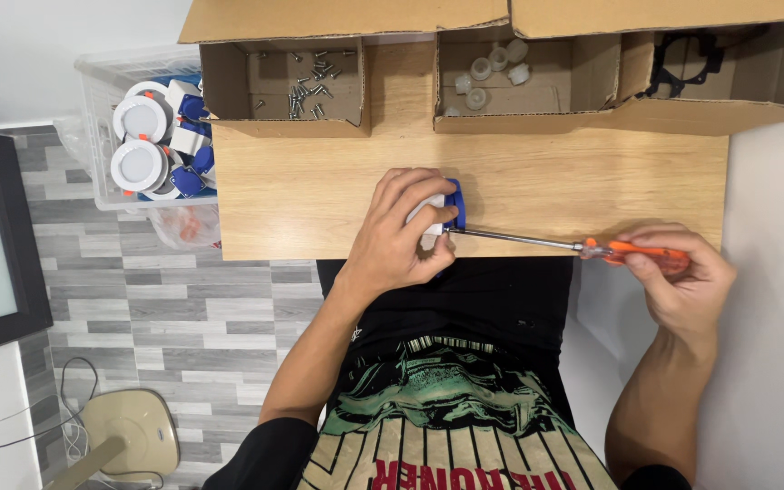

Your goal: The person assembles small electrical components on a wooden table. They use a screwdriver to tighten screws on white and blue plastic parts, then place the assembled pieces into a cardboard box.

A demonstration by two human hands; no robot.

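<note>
- Head view, looking straight down on a light wooden tabletop [537,186], its near edge against the person's lap.
- Far left, on grey plank flooring: clear plastic bin [93,109] packed with round white downlight units with orange clips [138,163] and blue parts.
- Back edge of the table, left: open brown cardboard box [229,86] holding loose small metal screws [310,91].
- Next box to the right, brown cardboard [592,82], holds small white plastic caps [487,68]. A 3rd cardboard compartment at far right contains a black frame-like part [682,54].
- Left hand [401,240] sits at the table's near edge, fingers curled tight around a small white and blue plastic housing [446,210]; the blue end shows past the fingertips.
- Long steel-shafted screwdriver with an orange handle [592,247] lies nearly level, tip touching the housing right beside the left thumb.
- Right hand [691,277], off the table's right corner, has fingers and thumb closed on the orange handle.
- The 2 hands are well apart, joined only by the shaft.
</note>
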